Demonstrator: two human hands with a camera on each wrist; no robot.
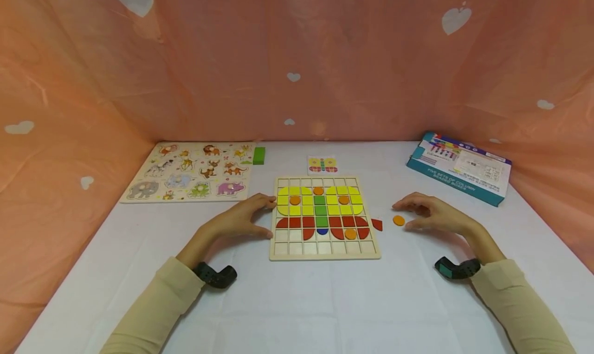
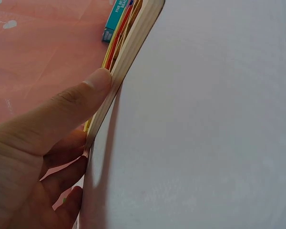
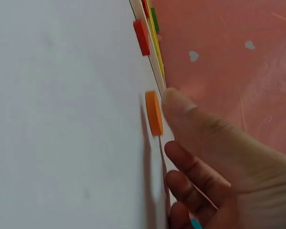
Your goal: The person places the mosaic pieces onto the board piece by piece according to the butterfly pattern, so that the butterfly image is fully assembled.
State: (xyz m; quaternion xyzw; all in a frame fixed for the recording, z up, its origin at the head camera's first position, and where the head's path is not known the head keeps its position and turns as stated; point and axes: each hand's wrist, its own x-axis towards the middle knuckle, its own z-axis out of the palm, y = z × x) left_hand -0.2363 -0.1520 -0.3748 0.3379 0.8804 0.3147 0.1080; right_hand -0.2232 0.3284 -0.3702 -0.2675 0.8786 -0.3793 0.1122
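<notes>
A wooden grid board [image 1: 325, 248] lies on the table, filled in part with yellow, red, green, orange and blue pieces in a butterfly shape. My left hand [image 1: 238, 217] touches the board's left edge with thumb and fingertips; in the left wrist view the thumb [image 2: 97, 82] rests against the wooden side. Right of the board, my right hand [image 1: 438, 215] is spread with nothing in it. Just off its thumb and fingertips lies a loose orange disc [image 1: 398, 220], also seen in the right wrist view. A loose red piece [image 1: 377, 224] sits by the board's right edge.
Behind the board lies a small butterfly picture card [image 1: 322, 171]. An animal peg puzzle [image 1: 252, 181] and a green block [image 1: 259, 156] are at the back left. A teal-sided box [image 1: 457, 183] stands at the back right, before a pink curtain [image 1: 297, 45].
</notes>
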